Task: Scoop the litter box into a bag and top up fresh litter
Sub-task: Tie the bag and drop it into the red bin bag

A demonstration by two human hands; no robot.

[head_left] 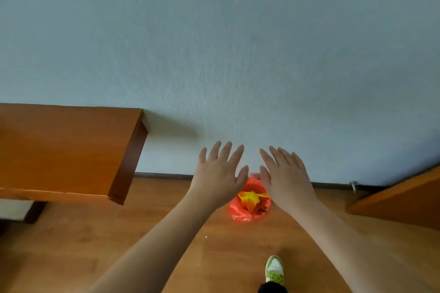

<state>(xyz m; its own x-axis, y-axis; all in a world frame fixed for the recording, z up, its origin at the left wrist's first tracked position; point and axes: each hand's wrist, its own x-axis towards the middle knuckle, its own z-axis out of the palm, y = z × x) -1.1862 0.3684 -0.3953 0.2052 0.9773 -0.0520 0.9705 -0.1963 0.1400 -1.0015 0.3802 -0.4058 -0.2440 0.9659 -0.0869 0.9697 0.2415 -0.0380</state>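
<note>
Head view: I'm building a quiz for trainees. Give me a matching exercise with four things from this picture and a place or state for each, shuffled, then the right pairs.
Things:
1. orange bag
2. yellow scoop
3. left hand
4. shoe

Places or states:
A. inside the bag's open mouth
B. on the floor near the bottom edge
C. on the floor near the wall's baseboard
D. raised, fingers spread, holding nothing

Pairs: 1-C, 2-A, 3-D, 4-B

Forearms bare, no sleeves, no rings or watch on left hand [217, 171] or right hand [287, 175]. Green-and-white shoe [274, 269], black trouser cuff [272, 288].
</note>
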